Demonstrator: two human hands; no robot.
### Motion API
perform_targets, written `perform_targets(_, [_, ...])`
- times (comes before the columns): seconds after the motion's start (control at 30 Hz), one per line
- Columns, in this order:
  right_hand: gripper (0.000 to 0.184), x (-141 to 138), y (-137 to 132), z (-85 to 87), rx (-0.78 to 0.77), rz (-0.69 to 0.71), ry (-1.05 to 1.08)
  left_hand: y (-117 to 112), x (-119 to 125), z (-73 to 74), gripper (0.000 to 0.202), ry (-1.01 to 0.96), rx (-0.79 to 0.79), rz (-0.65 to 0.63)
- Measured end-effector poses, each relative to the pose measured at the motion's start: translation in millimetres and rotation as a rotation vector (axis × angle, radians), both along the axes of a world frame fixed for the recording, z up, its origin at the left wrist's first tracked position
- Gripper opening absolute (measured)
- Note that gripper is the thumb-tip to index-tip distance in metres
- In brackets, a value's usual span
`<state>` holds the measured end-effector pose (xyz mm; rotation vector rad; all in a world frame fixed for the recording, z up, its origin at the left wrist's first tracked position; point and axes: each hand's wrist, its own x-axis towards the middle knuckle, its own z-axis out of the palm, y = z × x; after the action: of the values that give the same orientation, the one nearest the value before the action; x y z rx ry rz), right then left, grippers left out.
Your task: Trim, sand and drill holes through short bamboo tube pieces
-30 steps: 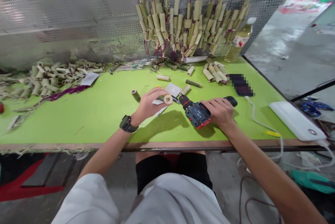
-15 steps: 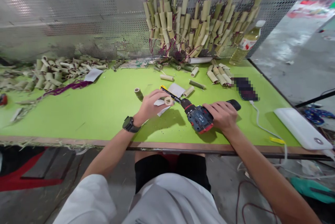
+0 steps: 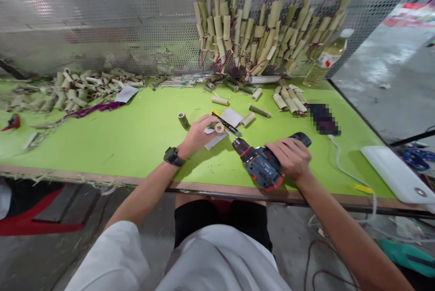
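My left hand is closed around a short bamboo tube, its open end turned to the right. My right hand grips a cordless drill lying on its side above the green table. The drill's bit points up-left at the tube's rim; whether it touches cannot be made out. Behind the tube a yellow and black utility knife lies partly on white paper. Another bamboo tube stands tilted left of my left hand, and a loose bamboo piece rests right of the knife.
Bamboo pieces strung on purple cord hang on the perforated metal panel. A heap of cut bamboo covers the back left. An oil bottle, a phone and a white power bank with a cable occupy the right side.
The drill has shifted slightly down, and more of the knife and bit now shows. My left hand still holds the bamboo tube. The whole view has moved a little.
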<state>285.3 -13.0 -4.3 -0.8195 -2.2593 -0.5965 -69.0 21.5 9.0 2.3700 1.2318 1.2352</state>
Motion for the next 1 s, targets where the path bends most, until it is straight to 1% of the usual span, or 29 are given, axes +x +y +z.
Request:
perform_targets(0.07, [0.028, -0.7, 1.3, -2.4, 0.0, -0.013, -0.021, 0.7, 0.2, -1.1, 0.024, 0.003, -0.028, 0.01])
perform_targets(0.17, [0.028, 0.3, 4.6, -6.2, -0.041, -0.048, -0.002, -0.6, 1.2, 0.3, 0.027, 0.021, -0.067, 0.028])
perform_targets(0.27, [0.03, 2.5, 7.8, -6.8, -0.047, -0.07, 0.016, -4.3, 3.9, 6.1, 0.031, 0.039, -0.125, 0.03])
perform_targets(0.37, [0.031, 4.0, 10.3, -4.6, -0.004, -0.07, 0.009, -8.0, 8.1, 12.6, 0.031, 0.04, -0.221, 0.022])
perform_targets(0.47, [0.027, 4.3, 12.4, -2.5, 0.037, -0.081, 0.022, -7.9, 10.2, 14.4, 0.027, -0.007, -0.319, 0.008])
perform_targets(0.57, [0.027, 5.0, 14.2, -1.8, 0.022, -0.111, 0.067, -3.3, 6.8, 13.2, 0.027, -0.093, -0.363, 0.026])
perform_targets(0.6, [0.028, 5.5, 14.7, -1.8, 0.018, -0.121, 0.085, -1.2, 4.4, 13.4, 0.027, -0.11, -0.362, 0.062])
perform_targets(0.67, [0.028, 6.8, 15.6, -1.8, 0.021, -0.144, 0.122, 3.8, -1.4, 16.0, 0.023, -0.118, -0.34, 0.178])
perform_targets(0.73, [0.029, 8.1, 16.4, -1.7, 0.029, -0.167, 0.156, 10.1, -6.7, 22.0, 0.019, -0.108, -0.309, 0.297])
perform_targets(0.8, [0.027, 9.1, 17.1, -1.5, 0.043, -0.178, 0.177, 19.1, -9.5, 30.4, 0.018, -0.091, -0.305, 0.386])
perform_targets(0.9, [0.023, 9.4, 18.1, -1.1, 0.088, -0.176, 0.172, 40.3, -6.7, 44.0, 0.022, -0.016, -0.358, 0.482])
perform_targets(1.0, [0.023, 8.2, 18.3, 0.0, 0.113, -0.201, 0.146, 68.3, 1.7, 54.0, 0.024, 0.152, -0.443, 0.6])
